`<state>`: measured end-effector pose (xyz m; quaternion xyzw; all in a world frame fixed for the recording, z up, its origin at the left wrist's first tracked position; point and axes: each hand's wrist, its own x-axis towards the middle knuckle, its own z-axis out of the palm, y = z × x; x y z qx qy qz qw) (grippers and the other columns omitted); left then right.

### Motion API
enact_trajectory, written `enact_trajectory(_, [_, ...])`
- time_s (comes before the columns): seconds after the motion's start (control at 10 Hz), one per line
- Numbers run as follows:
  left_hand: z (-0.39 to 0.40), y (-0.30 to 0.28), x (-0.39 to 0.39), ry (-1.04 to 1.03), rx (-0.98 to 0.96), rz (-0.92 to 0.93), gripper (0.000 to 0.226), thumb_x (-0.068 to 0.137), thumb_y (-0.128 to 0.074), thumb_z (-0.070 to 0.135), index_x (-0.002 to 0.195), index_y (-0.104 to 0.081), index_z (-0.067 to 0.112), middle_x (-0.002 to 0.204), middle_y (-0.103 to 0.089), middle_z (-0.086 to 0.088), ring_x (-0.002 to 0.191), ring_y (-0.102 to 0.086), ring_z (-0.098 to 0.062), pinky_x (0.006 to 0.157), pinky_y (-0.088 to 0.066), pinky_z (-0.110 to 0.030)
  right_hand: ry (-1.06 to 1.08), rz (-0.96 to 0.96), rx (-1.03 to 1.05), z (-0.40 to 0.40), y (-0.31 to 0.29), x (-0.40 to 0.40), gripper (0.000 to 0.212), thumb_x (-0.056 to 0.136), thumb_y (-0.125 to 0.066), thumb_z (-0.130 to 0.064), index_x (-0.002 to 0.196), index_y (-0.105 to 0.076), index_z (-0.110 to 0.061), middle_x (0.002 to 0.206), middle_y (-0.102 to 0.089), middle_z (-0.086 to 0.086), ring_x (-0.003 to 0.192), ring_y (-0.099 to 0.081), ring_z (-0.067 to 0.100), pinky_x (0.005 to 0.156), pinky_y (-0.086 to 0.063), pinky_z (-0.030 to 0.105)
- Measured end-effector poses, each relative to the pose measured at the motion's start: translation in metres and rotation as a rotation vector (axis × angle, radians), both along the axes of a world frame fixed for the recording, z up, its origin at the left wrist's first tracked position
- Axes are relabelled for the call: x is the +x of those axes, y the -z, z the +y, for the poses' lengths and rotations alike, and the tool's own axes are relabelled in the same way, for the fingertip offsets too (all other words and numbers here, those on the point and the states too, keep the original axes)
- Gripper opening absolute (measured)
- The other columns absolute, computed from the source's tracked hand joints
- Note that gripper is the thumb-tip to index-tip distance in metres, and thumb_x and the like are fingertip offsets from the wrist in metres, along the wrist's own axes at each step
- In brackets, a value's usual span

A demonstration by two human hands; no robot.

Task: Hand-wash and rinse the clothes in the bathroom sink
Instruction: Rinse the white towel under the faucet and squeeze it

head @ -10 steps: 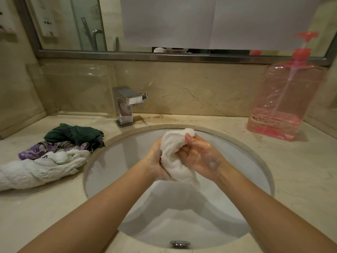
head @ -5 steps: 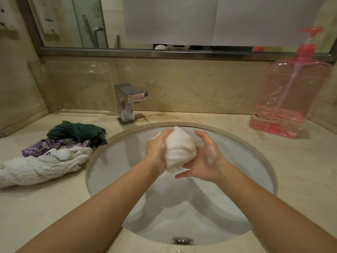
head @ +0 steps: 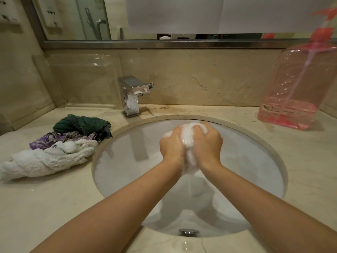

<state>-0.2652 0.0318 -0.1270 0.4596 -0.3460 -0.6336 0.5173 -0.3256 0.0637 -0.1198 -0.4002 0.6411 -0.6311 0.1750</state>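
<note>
Over the sink (head: 116,161), white sudsy cloth (head: 188,136), bunched between hands (head: 190,145)

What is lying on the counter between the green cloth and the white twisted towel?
In the head view, a purple patterned cloth lies between the green cloth and the white twisted towel, touching both, on the counter.

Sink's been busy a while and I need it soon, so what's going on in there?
A person is hand-washing laundry. Both the left hand and the right hand squeeze a soapy white cloth above the sink, and water runs down from it. The faucet shows no stream. A twisted white towel, a purple garment and a green one lie on the counter at left; a pink pump bottle stands at right.
</note>
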Motion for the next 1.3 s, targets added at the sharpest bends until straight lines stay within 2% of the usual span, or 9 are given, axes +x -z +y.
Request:
enact_trajectory(0.1, [-0.008, 0.009, 0.0, -0.044, 0.019, -0.006, 0.022, 0.095, -0.052, 0.034, 0.081, -0.056, 0.018, 0.103, -0.063, -0.014, 0.094, -0.061, -0.032, 0.091, -0.053, -0.046, -0.003, 0.19, -0.022, -0.007, 0.0, 0.001, 0.026, 0.082, -0.041, -0.024, 0.066, -0.053, -0.007, 0.061, -0.053, 0.009, 0.062, -0.046, 0.024, 0.054, -0.039, 0.037])
enact_trajectory(0.2, [-0.011, 0.01, -0.001, -0.063, 0.173, 0.141, 0.021, 0.096, -0.048, 0.031, 0.081, -0.053, 0.018, 0.097, -0.063, -0.01, 0.087, -0.059, -0.029, 0.086, -0.054, -0.04, -0.03, 0.322, -0.042, -0.011, -0.002, 0.0, 0.028, 0.071, -0.035, -0.025, 0.065, -0.048, 0.0, 0.057, -0.045, 0.014, 0.058, -0.036, 0.023, 0.052, -0.031, 0.039])
enact_trajectory(0.3, [0.001, -0.004, 0.001, 0.105, 0.351, 0.256, 0.026, 0.093, -0.037, 0.016, 0.068, -0.042, 0.018, 0.065, -0.044, 0.001, 0.066, -0.042, -0.018, 0.063, -0.035, -0.024, -0.098, 0.461, -0.059, -0.01, -0.002, -0.004, 0.029, 0.071, -0.037, -0.025, 0.07, -0.053, -0.001, 0.06, -0.051, 0.013, 0.062, -0.046, 0.032, 0.054, -0.036, 0.039])
enact_trajectory(0.6, [0.005, -0.011, 0.003, 0.178, 0.359, 0.239, 0.03, 0.092, -0.026, 0.019, 0.07, -0.046, 0.013, 0.052, -0.051, -0.003, 0.063, -0.049, -0.018, 0.067, -0.032, -0.022, -0.099, 0.734, -0.252, -0.017, 0.002, -0.007, 0.032, 0.073, -0.036, -0.028, 0.067, -0.058, -0.006, 0.059, -0.055, 0.007, 0.054, -0.047, 0.028, 0.051, -0.039, 0.032])
enact_trajectory(0.8, [-0.002, -0.003, 0.009, 0.238, 0.345, 0.155, 0.025, 0.085, -0.046, 0.017, 0.063, -0.057, 0.012, 0.054, -0.058, -0.007, 0.05, -0.061, -0.022, 0.052, -0.049, -0.024, -0.08, 0.696, -0.281, -0.016, 0.01, -0.007, 0.032, 0.073, -0.034, -0.03, 0.068, -0.055, -0.007, 0.062, -0.055, 0.006, 0.055, -0.048, 0.027, 0.048, -0.038, 0.032])
enact_trajectory(0.9, [-0.005, -0.004, 0.01, 0.278, 0.3, 0.09, 0.031, 0.092, -0.05, 0.028, 0.069, -0.064, 0.011, 0.058, -0.064, -0.007, 0.05, -0.065, -0.02, 0.049, -0.052, -0.024, -0.104, 0.642, -0.173, -0.015, 0.014, -0.013, 0.031, 0.077, -0.031, -0.035, 0.075, -0.051, -0.012, 0.07, -0.053, 0.001, 0.064, -0.048, 0.022, 0.054, -0.033, 0.031])
enact_trajectory(1.0, [-0.008, -0.005, 0.013, 0.396, 0.336, 0.101, 0.063, 0.087, -0.048, 0.068, 0.087, -0.073, 0.01, 0.08, -0.072, -0.01, 0.075, -0.069, -0.024, 0.069, -0.056, -0.035, -0.098, 0.581, -0.085, -0.013, 0.016, -0.02, 0.027, 0.078, -0.035, -0.032, 0.082, -0.054, -0.013, 0.078, -0.055, -0.002, 0.071, -0.049, 0.02, 0.059, -0.032, 0.03])
enact_trajectory(1.1, [-0.009, -0.005, 0.013, 0.478, 0.246, 0.031, 0.07, 0.08, -0.051, 0.075, 0.1, -0.073, 0.012, 0.093, -0.073, -0.01, 0.087, -0.07, -0.024, 0.08, -0.056, -0.038, -0.066, 0.472, -0.042, -0.009, 0.013, -0.018, 0.024, 0.086, -0.041, -0.033, 0.099, -0.054, -0.017, 0.085, -0.055, -0.004, 0.076, -0.053, 0.018, 0.062, -0.04, 0.031])
enact_trajectory(1.3, [0.0, -0.006, 0.005, 0.258, -0.123, -0.209, 0.084, 0.076, -0.071, 0.055, 0.142, -0.027, 0.028, 0.134, -0.052, -0.007, 0.102, -0.063, -0.019, 0.078, -0.055, -0.031, -0.021, -0.403, 0.219, -0.014, 0.016, -0.027, 0.023, 0.093, -0.049, -0.028, 0.113, -0.046, -0.018, 0.099, -0.058, 0.003, 0.08, -0.059, 0.018, 0.066, -0.048, 0.029])
